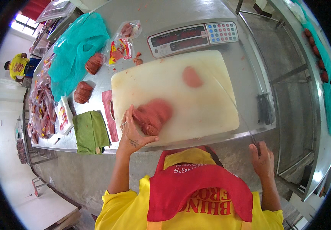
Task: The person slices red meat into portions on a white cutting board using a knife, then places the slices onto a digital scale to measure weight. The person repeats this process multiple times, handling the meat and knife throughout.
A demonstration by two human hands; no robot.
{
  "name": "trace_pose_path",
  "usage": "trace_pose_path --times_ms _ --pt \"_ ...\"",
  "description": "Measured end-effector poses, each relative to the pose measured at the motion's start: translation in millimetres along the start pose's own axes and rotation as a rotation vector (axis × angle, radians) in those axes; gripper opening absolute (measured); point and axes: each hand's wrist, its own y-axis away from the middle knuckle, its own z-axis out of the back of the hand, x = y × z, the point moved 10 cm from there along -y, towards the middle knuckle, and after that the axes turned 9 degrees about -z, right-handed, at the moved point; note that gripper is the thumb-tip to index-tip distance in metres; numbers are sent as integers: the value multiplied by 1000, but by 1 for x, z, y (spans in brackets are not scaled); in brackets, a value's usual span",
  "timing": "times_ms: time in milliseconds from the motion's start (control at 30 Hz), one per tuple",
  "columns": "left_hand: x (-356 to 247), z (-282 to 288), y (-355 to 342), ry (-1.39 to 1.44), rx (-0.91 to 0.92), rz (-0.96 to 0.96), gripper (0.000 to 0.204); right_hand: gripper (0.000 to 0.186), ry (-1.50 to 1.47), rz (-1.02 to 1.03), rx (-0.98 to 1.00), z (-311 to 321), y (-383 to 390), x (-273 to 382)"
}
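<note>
The metal table holds a board and green cloth at its near edge, a knife along its right.

Lettering on your clothes, the scale and the packets.
Your red apron bears small white capitals, and larger red capitals stand on yellow cloth at your chest; both lines run upside down. Ahead of you, the scale has marked keys and faint red figures, too dim to make out, in its dark windows. You have print, too small to tell, on a yellow-and-red label and a white packet.
</note>
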Motion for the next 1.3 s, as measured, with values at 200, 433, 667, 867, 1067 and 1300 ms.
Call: trace_pose_path --times_ms 200,433,667,867,1067,1300 --pt "-9 -12 2 65 -85 -146 123 34 22 102 -125 -28 -20 8" --pt "6 -4 6 -60 -25 -223 117 53 -71 572 -160 -74 -72 182" --pt "6 -3 -3 176 132 -471 104 51 249 437 -150 -120 -151 272" --pt "-17 -3 -32 148 347 -735 103 50 391 363 -24 -126 -139 279" --pt "-61 -15 -69 222 684 -843 113 39 150 332 186 -126 -108 279" --pt "-57 -28 -75 -97 788 -872 103 21 -1008 85 526 -166 -121 236"
